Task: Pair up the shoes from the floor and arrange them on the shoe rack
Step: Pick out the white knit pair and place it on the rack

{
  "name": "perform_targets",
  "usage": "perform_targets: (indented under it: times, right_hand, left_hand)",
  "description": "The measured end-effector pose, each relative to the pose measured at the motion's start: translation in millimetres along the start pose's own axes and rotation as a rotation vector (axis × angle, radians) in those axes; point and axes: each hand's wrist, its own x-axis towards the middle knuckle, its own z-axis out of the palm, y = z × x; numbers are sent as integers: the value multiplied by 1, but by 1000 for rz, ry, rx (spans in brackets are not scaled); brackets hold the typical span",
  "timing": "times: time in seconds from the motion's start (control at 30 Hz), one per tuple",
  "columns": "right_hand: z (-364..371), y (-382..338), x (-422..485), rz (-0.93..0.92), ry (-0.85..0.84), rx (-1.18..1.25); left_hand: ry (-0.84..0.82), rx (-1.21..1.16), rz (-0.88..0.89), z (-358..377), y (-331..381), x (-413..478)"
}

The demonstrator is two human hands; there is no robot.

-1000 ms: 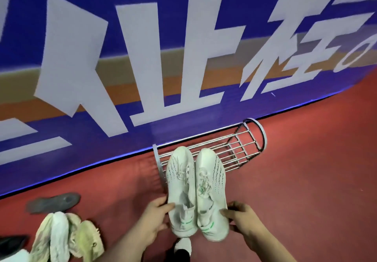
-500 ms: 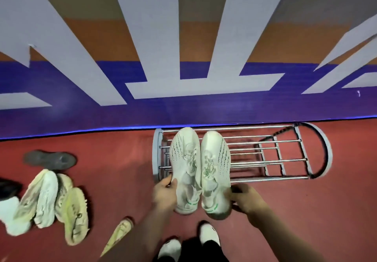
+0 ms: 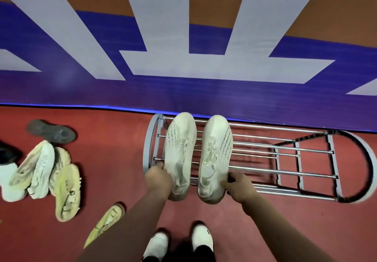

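Two-handed work: grips the left white shoe (image 3: 180, 151) low on its outer side, close to the heel, with the left hand (image 3: 158, 177) curled round the edge, and pinches the right white shoe (image 3: 217, 153) near its heel with the right hand (image 3: 237, 188), thumb and fingers closed on the outer side. Holds both toe-forward, side by side with a narrow gap between, over the left end of the shoe rack (image 3: 146, 149), apparently with soles on the top rails and heels overhanging the near rail; cannot tell whether fully resting or partly carried. Judges them light, going by the knit-looking uppers and foam-like soles: easily managed one per hand. Expects soft uppers to give under a squeeze, so favours the heel counter or sole edge, the stiffer parts, over the toe box or laces. Sees nothing slippery or fragile about them. Needs care over the round, spaced rails: risks dipping a toe between them or tipping a heel off the front. Has yet to deal with the rest on the red floor (image 3: 102, 159): a heap of pale shoes (image 3: 51, 172), a dark grey shoe (image 3: 51, 132) beyond it, a yellowish shoe (image 3: 108, 221) nearer the feet
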Motion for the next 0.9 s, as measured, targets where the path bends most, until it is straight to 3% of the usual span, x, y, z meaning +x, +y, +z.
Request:
perform_targets:
  times: [0.13, 0.43, 0.6, 0.7, 0.77, 0.83, 0.9]
  right_hand:
    - [3, -3, 4, -39, 69, -118]
    - [27, -20, 20, -79, 35, -110]
    - [34, -24, 18, -144, 153, -289]
    - [36, -21, 16, -143, 209, -159]
    - [35, -18, 14, -129, 201, -47]
    - [34, -15, 11, -146, 184, 9]
    - [33, -14, 8, -176, 181, 7]
  left_hand:
    - [8, 121, 34, 1, 3, 5]
    - [69, -11, -64, 8, 12, 7]
    - [102, 3, 253, 11, -9, -8]
    - [196, -36, 306, 6, -28, -28]
    - [149, -99, 74, 9, -38, -27]
    - [-34, -183, -262, 7, -44, -19]
    - [-224, -535, -464, 7, -48, -14]
